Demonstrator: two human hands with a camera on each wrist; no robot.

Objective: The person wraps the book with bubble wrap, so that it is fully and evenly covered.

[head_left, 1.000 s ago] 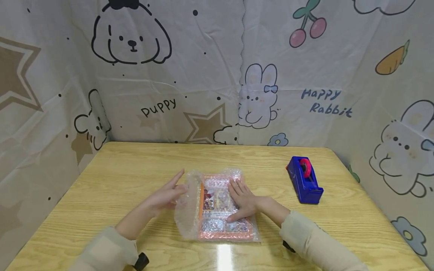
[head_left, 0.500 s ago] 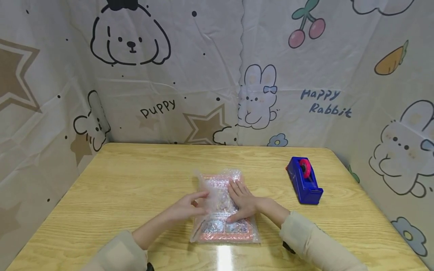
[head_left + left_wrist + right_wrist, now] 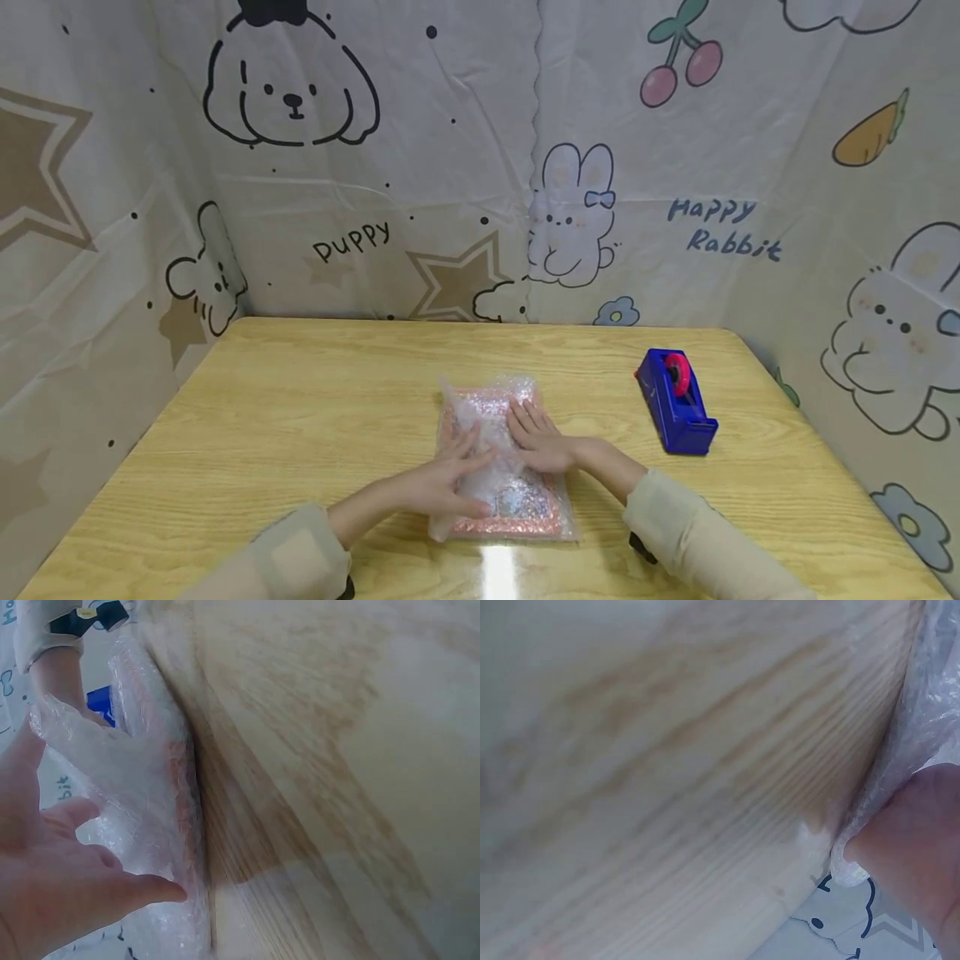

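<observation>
A flat rectangular item with an orange-red printed face lies wrapped in clear bubble wrap on the table. Its kind is blurred by the wrap. My left hand rests on the wrap's left part with fingers spread. A flap of bubble wrap lies folded over the item, and in the left wrist view it stands up a little beside the thumb. My right hand lies flat on the right part of the package, fingers straight. In the right wrist view that hand sits against the wrap's edge.
A blue tape dispenser with a pink-red roll stands at the right of the wooden table. A printed cloth hangs behind and at both sides of the table.
My left hand has moved right, folding the left flap of bubble wrap over the printed face, and now lies spread on it. My right hand has stayed nearly in place on the package.
</observation>
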